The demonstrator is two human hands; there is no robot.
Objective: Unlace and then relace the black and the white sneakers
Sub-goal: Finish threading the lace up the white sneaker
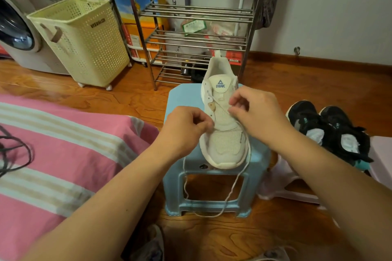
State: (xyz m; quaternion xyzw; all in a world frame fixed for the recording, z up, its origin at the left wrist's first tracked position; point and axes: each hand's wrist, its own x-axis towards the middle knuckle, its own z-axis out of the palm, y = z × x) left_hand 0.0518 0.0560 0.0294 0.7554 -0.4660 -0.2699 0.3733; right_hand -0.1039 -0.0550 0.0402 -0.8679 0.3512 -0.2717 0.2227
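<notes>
A white sneaker stands on a light blue plastic stool, toe toward me and tongue up. Its white lace crosses the lower eyelets, and both loose ends hang down over the stool's front. My left hand pinches the lace at the shoe's left side. At the right eyelets, my right hand pinches the lace between thumb and fingertips. Two black sneakers lie to the right on a pale pink stool. A dark lace lies on the bed at the left.
A pink striped bed cover fills the left foreground. Behind the stool stands a metal shoe rack, with a cream laundry basket and a washing machine to its left. The floor is wood.
</notes>
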